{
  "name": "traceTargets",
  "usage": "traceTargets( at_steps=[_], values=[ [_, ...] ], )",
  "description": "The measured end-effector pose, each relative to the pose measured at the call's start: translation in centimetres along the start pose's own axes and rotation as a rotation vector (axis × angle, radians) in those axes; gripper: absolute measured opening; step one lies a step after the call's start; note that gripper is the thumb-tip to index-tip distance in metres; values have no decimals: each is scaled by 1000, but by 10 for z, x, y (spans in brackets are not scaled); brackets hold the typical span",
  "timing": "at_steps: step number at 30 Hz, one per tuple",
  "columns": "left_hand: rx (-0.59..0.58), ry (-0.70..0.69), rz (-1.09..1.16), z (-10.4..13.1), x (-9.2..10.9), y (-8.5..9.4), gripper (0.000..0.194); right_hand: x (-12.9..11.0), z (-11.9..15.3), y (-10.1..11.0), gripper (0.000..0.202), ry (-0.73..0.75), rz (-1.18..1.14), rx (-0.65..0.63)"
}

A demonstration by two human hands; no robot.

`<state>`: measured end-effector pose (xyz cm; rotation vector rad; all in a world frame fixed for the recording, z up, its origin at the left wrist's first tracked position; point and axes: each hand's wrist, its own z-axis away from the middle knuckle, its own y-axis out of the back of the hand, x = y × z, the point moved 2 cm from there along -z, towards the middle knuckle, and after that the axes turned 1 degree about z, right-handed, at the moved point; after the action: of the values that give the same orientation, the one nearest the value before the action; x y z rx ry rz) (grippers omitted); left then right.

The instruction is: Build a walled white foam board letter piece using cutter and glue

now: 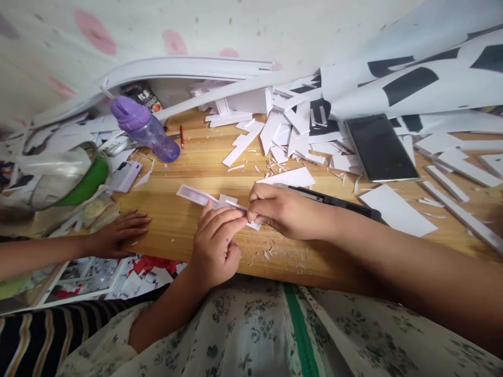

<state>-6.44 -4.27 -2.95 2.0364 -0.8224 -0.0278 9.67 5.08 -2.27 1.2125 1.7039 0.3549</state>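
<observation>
A narrow white foam-board strip (pixel 197 196) lies at a slant on the wooden table, with small white pieces (pixel 228 200) beside and against it. My left hand (pixel 218 243) presses down on the strip, its fingers closed together over the middle and the thumb tucked in. With thumb and fingertips pinched, my right hand (pixel 281 209) holds the end of a thin white strip (pixel 237 206) right by my left fingertips. What lies inside that pinch is mostly hidden. A black utility knife (pixel 338 201) rests on the table behind my right wrist.
White board offcuts (pixel 288 125) pile up at the back. A dark phone or tablet (pixel 381 146) lies to the right, a purple bottle (pixel 145 128) and a green bowl (pixel 88 178) to the left. Another person's hand (pixel 118 230) rests on the table's left edge above an open drawer (pixel 86 277).
</observation>
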Motion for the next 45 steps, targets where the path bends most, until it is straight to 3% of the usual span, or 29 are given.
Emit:
traceTargets(
  at_steps=[7,14,19,31,38,45],
  values=[
    [4,-3,12,0,0,0,48,1,3,-1,15,38,58,33],
    [10,7,19,-1,0,-1,41,7,4,0,14,48,-63,52],
    [-2,3,21,-1,0,-2,34,9,8,7,15,-54,-195,52],
    [-25,-34,-14,-1,-1,-3,42,11,9,1,12,-53,-99,87],
    [-50,-21,-8,-2,-1,-3,37,14,9,5,9,-86,-220,41],
    [-50,-27,4,-4,2,-2,39,15,10,5,10,-36,-163,62]
  ],
)
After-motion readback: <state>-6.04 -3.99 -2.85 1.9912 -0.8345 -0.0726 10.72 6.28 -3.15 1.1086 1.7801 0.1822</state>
